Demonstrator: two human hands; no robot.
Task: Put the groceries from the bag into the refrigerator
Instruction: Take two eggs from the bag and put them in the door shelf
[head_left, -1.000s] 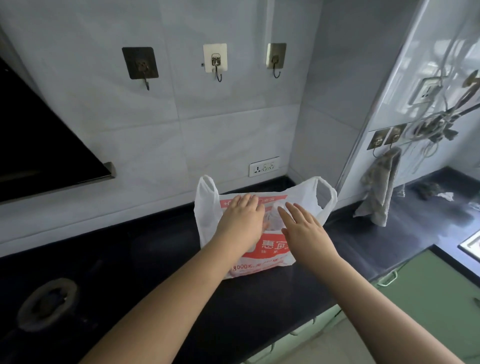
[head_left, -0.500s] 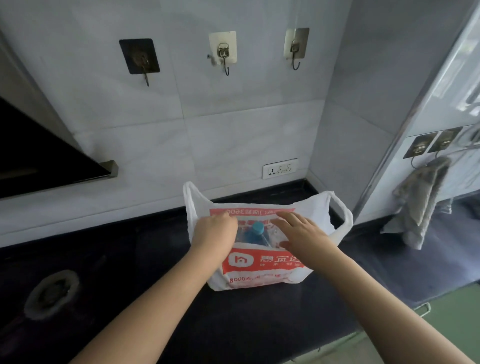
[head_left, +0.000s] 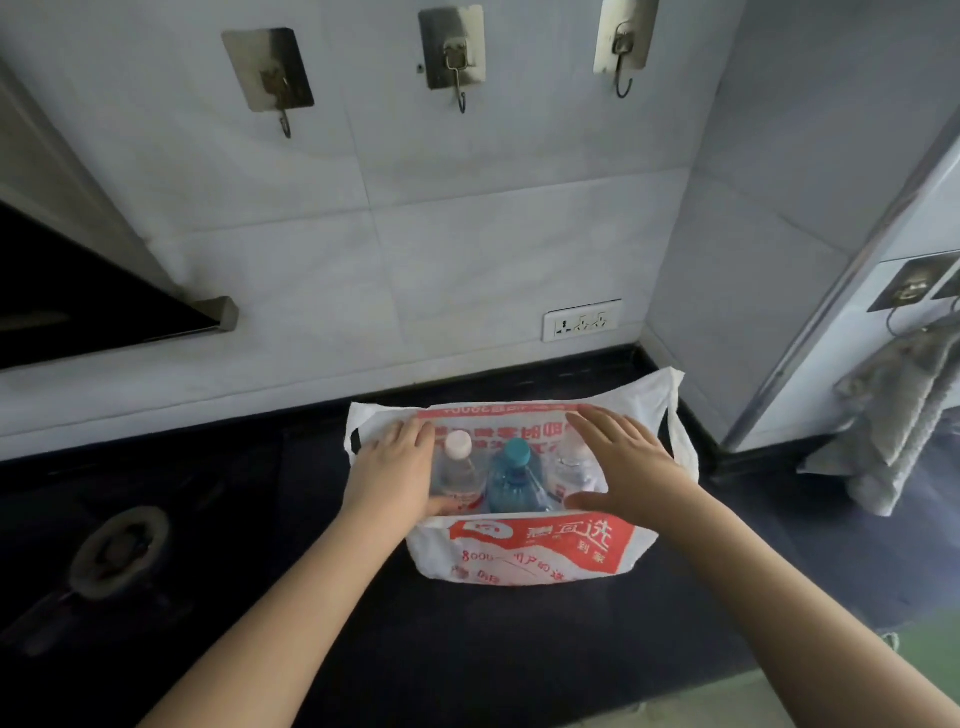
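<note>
A white plastic bag with red print stands on the black counter, its mouth spread wide. Inside stand three bottles: a clear one with a white cap, a blue one with a blue cap, and a clear one partly under my right hand. My left hand spans the left end of the mouth, fingers at the back rim and thumb at the front rim. My right hand lies flat across the right end with fingers apart. Neither hand grips a bottle.
A gas burner sits in the counter at left, under a dark range hood. The tiled wall behind carries a socket and three hooks. A grey towel hangs at right. Green cabinet front lies at the lower right.
My hands have moved apart and pulled the bag's mouth open, so three bottles now show where one blue cap showed before. My left hand went from closed on the rim to spread.
</note>
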